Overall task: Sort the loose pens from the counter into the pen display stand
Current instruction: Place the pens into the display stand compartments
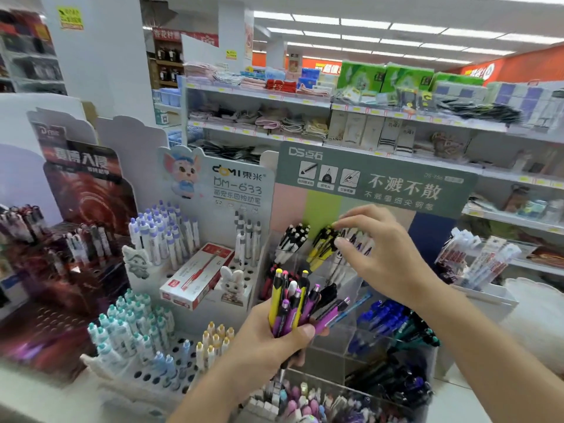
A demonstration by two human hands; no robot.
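Observation:
My left hand (pixel 268 340) grips a bundle of pens (pixel 300 303), yellow, purple, black and one blue, upright in front of the pen display stand (pixel 375 184). My right hand (pixel 378 251) reaches into the stand's top row, fingers spread over the white pens, fingertips beside the yellow pens (pixel 323 245). I cannot make out a pen in its fingers. A compartment of black-and-white pens (pixel 293 239) sits left of the yellow ones. Blue pens (pixel 387 315) and dark pens (pixel 396 380) fill lower clear compartments.
A white peg stand (pixel 171 374) with teal, lilac and yellow-capped pens stands to the left, a red-and-white pen box (pixel 195 276) lying on it. A dark red display (pixel 85 190) is further left. Packaged pens (pixel 479 261) lean at right. Store shelves (pixel 335 105) run behind.

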